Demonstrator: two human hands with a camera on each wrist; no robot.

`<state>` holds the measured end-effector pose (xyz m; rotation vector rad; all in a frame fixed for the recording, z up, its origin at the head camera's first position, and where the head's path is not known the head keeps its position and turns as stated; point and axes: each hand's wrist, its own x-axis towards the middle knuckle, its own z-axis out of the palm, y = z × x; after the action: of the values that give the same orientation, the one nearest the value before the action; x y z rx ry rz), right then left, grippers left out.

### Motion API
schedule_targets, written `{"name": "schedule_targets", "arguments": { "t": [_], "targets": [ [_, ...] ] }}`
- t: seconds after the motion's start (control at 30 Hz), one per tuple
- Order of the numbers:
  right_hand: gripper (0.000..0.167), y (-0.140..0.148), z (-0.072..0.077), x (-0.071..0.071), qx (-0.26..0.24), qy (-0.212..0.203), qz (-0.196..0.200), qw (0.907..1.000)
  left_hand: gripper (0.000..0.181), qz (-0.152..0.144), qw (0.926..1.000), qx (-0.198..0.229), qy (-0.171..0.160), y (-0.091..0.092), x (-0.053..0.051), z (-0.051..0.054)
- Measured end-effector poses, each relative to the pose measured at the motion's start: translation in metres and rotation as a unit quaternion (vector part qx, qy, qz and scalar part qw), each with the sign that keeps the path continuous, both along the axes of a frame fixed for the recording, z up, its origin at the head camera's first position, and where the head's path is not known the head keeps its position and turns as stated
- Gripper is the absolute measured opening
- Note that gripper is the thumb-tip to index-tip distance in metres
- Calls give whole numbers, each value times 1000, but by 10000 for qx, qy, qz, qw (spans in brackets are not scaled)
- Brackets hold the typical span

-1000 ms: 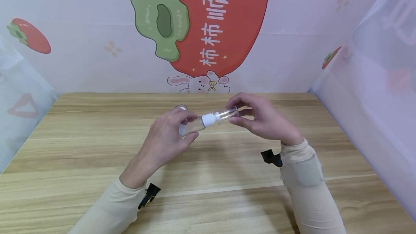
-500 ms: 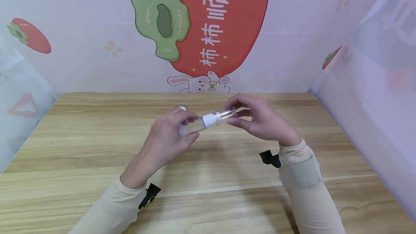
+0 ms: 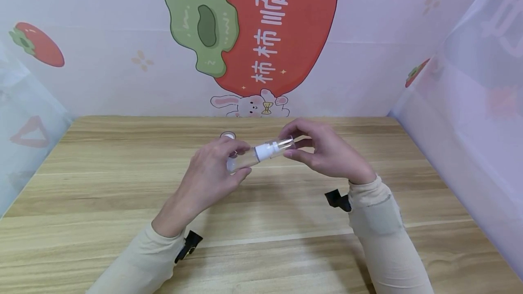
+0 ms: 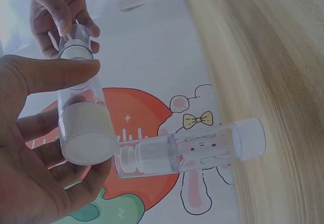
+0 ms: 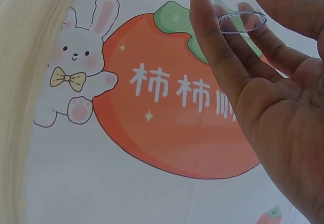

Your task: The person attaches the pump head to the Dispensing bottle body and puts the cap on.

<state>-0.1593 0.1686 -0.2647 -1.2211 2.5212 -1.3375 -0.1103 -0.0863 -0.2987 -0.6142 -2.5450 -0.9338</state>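
Note:
My left hand (image 3: 212,164) grips a clear pump bottle (image 3: 245,159) with a white collar, tilted up to the right above the table. In the left wrist view its white base (image 4: 88,135) faces the camera. A clear cap (image 3: 286,144) sits partly over the bottle's pump end, pinched between the fingers and thumb of my right hand (image 3: 327,151). In the right wrist view the cap's round end (image 5: 242,22) shows between the fingers. A second clear bottle (image 4: 202,150) with a white pump inside its cap stands upright behind my left hand; in the head view mostly its top (image 3: 227,135) shows.
The wooden table (image 3: 261,248) spans the work area. A printed cloth (image 3: 367,67) with persimmon and rabbit drawings hangs at its back edge, and more cloth hangs at both sides. Black camera mounts (image 3: 189,245) sit at both wrists.
My right hand has moved slightly left and a little down, sliding the cap further over the pump end. The left hand with the bottle has shifted barely to the right.

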Motion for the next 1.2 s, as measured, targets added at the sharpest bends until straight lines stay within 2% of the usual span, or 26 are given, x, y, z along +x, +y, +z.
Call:
{"name": "schedule_targets", "arguments": {
  "t": [1.2],
  "targets": [
    [29, -10, -5, 2, 26, 70, 113, 9999, 36, -75, 10000, 5, 9, 1, 0, -3]
  ]
}}
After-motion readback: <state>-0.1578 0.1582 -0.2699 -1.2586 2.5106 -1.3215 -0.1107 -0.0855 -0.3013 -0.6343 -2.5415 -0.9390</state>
